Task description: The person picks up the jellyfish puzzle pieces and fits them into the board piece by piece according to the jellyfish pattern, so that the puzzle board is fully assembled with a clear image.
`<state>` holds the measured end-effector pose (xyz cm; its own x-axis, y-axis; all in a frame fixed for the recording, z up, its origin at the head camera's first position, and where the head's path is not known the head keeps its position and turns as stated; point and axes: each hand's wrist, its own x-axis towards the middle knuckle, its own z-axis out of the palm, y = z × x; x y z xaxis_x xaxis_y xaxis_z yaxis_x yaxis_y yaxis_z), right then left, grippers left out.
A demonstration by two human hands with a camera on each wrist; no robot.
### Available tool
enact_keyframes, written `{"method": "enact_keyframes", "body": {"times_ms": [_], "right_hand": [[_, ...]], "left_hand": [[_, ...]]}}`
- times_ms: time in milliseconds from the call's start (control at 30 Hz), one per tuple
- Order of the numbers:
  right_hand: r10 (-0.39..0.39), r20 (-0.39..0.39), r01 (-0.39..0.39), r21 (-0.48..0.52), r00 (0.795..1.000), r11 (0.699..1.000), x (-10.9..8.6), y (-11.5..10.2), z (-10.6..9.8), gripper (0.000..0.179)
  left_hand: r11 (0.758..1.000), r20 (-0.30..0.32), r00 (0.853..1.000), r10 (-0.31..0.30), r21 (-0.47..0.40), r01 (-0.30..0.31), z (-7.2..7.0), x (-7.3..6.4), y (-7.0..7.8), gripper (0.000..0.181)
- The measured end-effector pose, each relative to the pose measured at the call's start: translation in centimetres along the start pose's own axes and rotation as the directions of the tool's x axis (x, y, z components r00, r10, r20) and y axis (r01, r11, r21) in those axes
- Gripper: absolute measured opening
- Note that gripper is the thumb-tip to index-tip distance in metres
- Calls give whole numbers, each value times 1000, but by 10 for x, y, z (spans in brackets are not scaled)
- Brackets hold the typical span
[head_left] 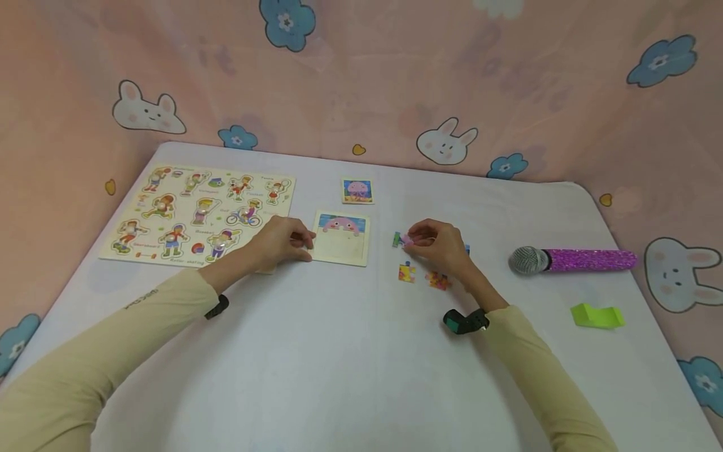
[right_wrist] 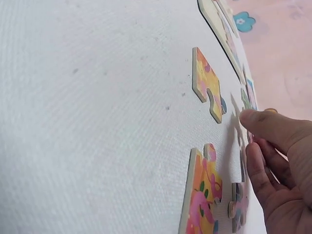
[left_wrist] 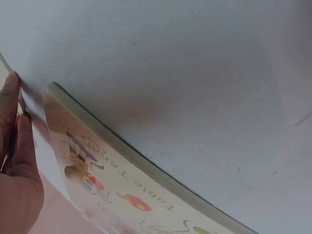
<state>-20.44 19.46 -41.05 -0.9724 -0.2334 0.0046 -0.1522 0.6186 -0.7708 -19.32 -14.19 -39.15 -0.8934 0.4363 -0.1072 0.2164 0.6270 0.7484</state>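
Observation:
My left hand (head_left: 282, 242) holds the left edge of a small square puzzle tray (head_left: 341, 249), thumb and fingertips at the rim. A strip of pink animal picture fills the tray's top; below it the bare base shows. To the right, my right hand (head_left: 437, 245) pinches a pink puzzle piece (head_left: 406, 240) between thumb and fingers, largely hidden by them. A green-edged piece (head_left: 396, 239) lies beside it. Nearer me are a yellow-orange piece (head_left: 407, 272) and a red-orange piece (head_left: 438, 280). In the right wrist view another piece (right_wrist: 237, 207) lies under the curled fingers.
A large sports-figure puzzle board (head_left: 192, 213) lies at the left, partly under my left forearm. Behind the tray is a small picture card (head_left: 357, 191) with a pink jellyfish. On the right are a purple glitter microphone (head_left: 587, 260) and a green block (head_left: 597, 316).

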Motion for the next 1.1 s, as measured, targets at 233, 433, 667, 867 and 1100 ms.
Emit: {"method": "enact_keyframes", "body": {"times_ms": [233, 433, 667, 867, 1100], "right_hand": [[-50, 64, 47, 43, 997, 998, 2, 0, -1, 35], [-6, 107, -10, 152, 994, 988, 3, 2, -1, 36], [24, 97, -46, 234, 995, 971, 6, 4, 3, 35], [23, 100, -51, 283, 995, 958, 11, -1, 10, 35], [22, 84, -47, 305, 996, 951, 16, -7, 22, 34]], "left_hand": [[1000, -2, 1000, 11, 8, -11, 1, -1, -4, 23], [1000, -3, 1000, 18, -6, -18, 1, 0, -5, 18], [1000, -3, 1000, 16, 2, -16, 1, 1, -4, 12], [999, 2, 1000, 14, 29, -14, 1, 1, 0, 9], [1000, 3, 1000, 14, 28, -14, 1, 0, 1, 8]]}}
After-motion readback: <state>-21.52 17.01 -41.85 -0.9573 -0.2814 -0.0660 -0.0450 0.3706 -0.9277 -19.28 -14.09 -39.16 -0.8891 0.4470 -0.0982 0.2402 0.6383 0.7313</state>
